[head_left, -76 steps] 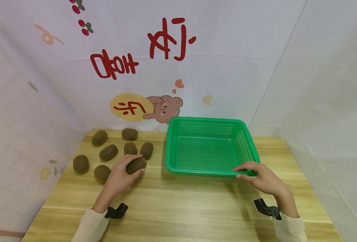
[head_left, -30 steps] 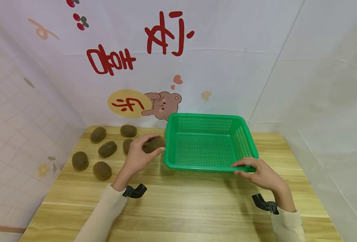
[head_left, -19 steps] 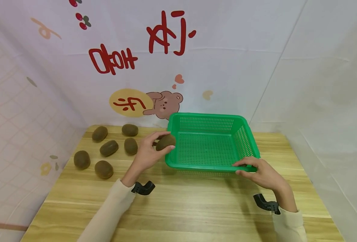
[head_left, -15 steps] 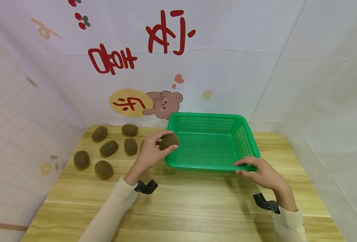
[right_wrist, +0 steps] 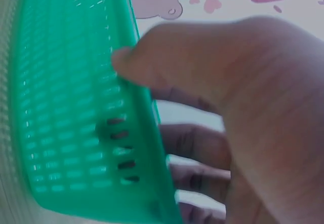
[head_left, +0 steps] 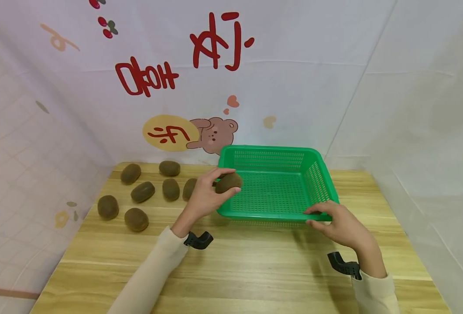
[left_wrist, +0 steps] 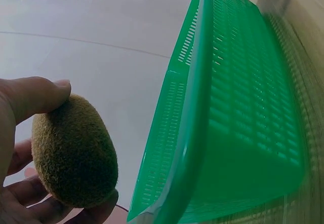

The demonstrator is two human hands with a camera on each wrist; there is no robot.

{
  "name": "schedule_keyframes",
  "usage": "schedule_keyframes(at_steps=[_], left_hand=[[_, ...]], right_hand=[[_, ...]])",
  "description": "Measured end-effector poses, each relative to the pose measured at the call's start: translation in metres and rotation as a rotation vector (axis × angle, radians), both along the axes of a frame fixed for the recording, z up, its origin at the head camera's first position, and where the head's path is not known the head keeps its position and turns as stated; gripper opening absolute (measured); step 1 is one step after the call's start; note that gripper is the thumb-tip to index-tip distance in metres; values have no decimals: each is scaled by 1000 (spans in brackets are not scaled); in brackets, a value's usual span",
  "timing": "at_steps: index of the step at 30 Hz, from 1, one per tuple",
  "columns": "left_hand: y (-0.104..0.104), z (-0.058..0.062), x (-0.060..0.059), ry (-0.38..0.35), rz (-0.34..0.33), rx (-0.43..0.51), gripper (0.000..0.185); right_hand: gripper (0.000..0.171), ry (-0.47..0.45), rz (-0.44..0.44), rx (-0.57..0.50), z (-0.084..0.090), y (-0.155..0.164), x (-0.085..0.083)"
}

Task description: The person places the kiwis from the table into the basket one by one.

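head view: the held kiwi [head_left: 229, 183] is in your left hand [head_left: 207, 194], raised over the left rim of the green basket [head_left: 270, 216]. your left grip is narrow and holds the fruit, thumb on the near side and fingers on the far side. left wrist view: the fruit and the rim are apart. the green basket stands upright on the bench [head_left: 255, 270], right of center and toward the far edge. your right hand [head_left: 343, 226] grips its near rim at the near-right corner, thumb outside and fingers inside.

locate the remaining fruit on the left part of the bench:
- corner kiwi [head_left: 131, 173]: near the far-left corner.
- far-edge kiwi [head_left: 169, 168]: beside the far edge.
- left-edge kiwi [head_left: 108, 207]: near the left edge.
- near kiwi [head_left: 136, 219]: closest to you.
- middle kiwi [head_left: 142, 192]: lying slantwise amid the group.
- upright-lying kiwi [head_left: 171, 189]: lengthwise to the far edge.
- half-hidden kiwi [head_left: 189, 189]: partly behind your left hand.

a printed bear [head_left: 217, 135] marks the white backdrop [head_left: 294, 87] beyond the far edge.
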State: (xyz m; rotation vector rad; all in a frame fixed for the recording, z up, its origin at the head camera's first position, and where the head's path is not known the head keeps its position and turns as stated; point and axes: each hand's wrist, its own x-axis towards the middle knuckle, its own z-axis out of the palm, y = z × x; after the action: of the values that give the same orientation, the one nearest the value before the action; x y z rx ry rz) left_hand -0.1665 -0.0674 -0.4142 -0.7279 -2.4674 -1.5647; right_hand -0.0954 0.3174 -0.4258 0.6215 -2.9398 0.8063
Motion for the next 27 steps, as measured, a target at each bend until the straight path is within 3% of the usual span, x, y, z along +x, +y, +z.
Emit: schedule_keyframes(at_steps=[8,20,27], left_hand=[[8,-3,-1,-3,-9,-12,47],[15,-12,-3,12,-3,-39,45],[10,-9,-2,8,19,-23,42]], right_hand=[[21,64,-19,80,9,-6,9],[24,57,4,86,6,-9,4],[26,41,-6,76,5,-7,5]])
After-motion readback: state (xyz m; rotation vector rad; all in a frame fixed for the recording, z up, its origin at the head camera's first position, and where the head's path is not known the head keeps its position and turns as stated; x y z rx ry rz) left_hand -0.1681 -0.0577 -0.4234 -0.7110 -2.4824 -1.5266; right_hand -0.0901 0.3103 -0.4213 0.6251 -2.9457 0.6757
